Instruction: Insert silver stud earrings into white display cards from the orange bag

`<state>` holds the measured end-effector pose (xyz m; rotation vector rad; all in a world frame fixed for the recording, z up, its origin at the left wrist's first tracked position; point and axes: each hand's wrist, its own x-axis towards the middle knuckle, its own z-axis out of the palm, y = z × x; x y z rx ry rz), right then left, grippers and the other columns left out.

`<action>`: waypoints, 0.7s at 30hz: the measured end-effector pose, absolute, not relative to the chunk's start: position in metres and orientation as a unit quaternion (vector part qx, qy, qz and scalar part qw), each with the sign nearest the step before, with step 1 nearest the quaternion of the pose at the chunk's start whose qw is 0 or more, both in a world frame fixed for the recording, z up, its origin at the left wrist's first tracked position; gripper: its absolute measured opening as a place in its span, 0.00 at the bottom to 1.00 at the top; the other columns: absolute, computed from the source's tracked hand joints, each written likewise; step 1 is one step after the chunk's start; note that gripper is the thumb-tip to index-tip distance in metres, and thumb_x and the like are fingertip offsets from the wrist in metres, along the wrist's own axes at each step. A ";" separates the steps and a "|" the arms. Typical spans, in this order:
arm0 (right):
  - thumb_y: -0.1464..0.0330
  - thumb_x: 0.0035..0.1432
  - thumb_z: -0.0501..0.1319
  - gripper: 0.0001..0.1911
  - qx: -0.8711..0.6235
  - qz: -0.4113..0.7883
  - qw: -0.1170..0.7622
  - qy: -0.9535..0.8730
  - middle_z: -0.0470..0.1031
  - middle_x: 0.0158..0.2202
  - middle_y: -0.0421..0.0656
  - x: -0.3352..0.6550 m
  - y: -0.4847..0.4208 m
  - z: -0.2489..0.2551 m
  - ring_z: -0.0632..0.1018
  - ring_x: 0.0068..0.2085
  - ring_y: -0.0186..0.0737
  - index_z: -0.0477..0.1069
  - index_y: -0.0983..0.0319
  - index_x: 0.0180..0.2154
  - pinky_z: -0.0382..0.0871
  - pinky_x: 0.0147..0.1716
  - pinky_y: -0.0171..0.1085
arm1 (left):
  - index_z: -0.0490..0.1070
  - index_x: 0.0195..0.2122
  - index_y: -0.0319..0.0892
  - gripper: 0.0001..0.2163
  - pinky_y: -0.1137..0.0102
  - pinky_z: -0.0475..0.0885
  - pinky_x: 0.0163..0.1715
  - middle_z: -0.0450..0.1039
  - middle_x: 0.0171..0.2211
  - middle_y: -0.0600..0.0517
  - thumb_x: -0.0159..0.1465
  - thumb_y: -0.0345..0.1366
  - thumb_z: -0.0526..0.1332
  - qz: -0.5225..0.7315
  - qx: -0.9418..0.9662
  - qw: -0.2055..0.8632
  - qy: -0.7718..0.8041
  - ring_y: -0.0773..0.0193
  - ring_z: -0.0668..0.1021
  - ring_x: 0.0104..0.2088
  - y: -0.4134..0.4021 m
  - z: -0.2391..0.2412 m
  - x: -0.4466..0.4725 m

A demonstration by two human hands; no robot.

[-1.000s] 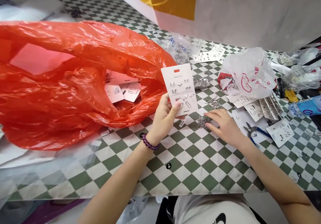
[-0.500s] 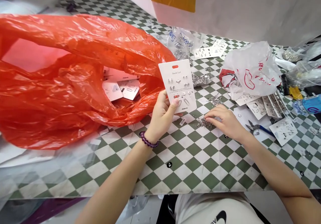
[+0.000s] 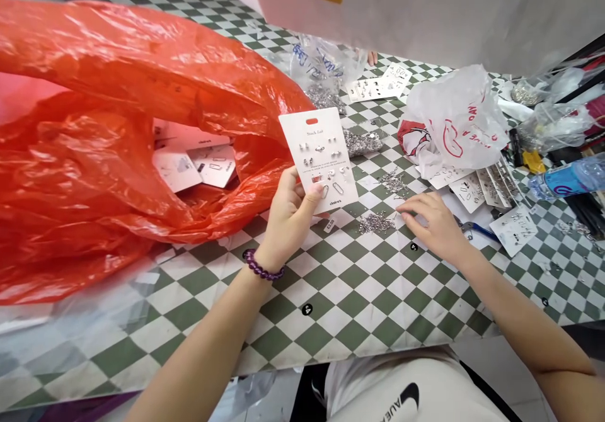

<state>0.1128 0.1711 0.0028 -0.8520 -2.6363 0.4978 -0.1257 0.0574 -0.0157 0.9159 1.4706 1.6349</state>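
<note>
My left hand (image 3: 288, 217) holds up a white card of stud and hoop earrings (image 3: 317, 159), branded Claire's, pinching its lower edge. My right hand (image 3: 437, 227) rests open on the checkered tablecloth (image 3: 359, 296), its fingertips just right of a small heap of loose silver earring pieces (image 3: 375, 223). A large orange plastic bag (image 3: 94, 94) lies open to the left of my left hand. Several white earring cards (image 3: 193, 160) show inside its mouth.
A white bag with red print (image 3: 456, 116) lies at the back right, over loose cards. Blue-handled pliers (image 3: 479, 230) sit beyond my right hand. Further right are a water bottle (image 3: 567, 178) and clear bags of silver pieces (image 3: 553, 126). A white board (image 3: 425, 6) overhangs the far side.
My right hand has moved off the silver heap, a little to the right. The view has shifted, so everything sits further left and higher. My left hand still holds the card.
</note>
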 end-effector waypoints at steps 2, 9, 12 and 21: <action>0.70 0.63 0.56 0.09 -0.289 0.158 0.165 -0.930 0.77 0.36 0.44 0.113 0.164 0.002 0.73 0.39 0.44 0.75 0.59 0.39 0.69 0.39 0.44 | 0.58 0.50 0.45 0.19 0.73 0.77 0.21 0.74 0.48 0.44 0.63 0.46 0.60 0.637 0.359 0.369 0.573 0.57 0.81 0.39 0.057 -0.016 -0.125; 0.68 0.63 0.56 0.09 -0.294 0.059 0.115 -0.947 0.77 0.31 0.44 0.114 0.150 -0.003 0.72 0.34 0.42 0.74 0.60 0.33 0.66 0.32 0.40 | 0.60 0.49 0.44 0.17 0.71 0.80 0.28 0.73 0.50 0.44 0.64 0.44 0.60 0.647 0.380 0.347 0.563 0.58 0.81 0.42 0.057 -0.014 -0.124; 0.71 0.62 0.56 0.10 -0.296 0.012 0.089 -0.951 0.75 0.28 0.44 0.113 0.149 -0.003 0.72 0.33 0.43 0.73 0.61 0.30 0.63 0.29 0.40 | 0.60 0.50 0.44 0.17 0.70 0.80 0.31 0.73 0.51 0.44 0.63 0.43 0.60 0.647 0.381 0.346 0.562 0.57 0.80 0.44 0.057 -0.013 -0.123; 0.71 0.64 0.53 0.09 -0.262 0.192 0.105 -0.940 0.77 0.35 0.43 0.117 0.153 0.039 0.74 0.38 0.42 0.71 0.59 0.36 0.68 0.34 0.40 | 0.59 0.49 0.42 0.16 0.73 0.77 0.21 0.75 0.45 0.43 0.65 0.43 0.58 0.610 0.366 0.438 0.549 0.63 0.80 0.31 0.052 -0.005 -0.113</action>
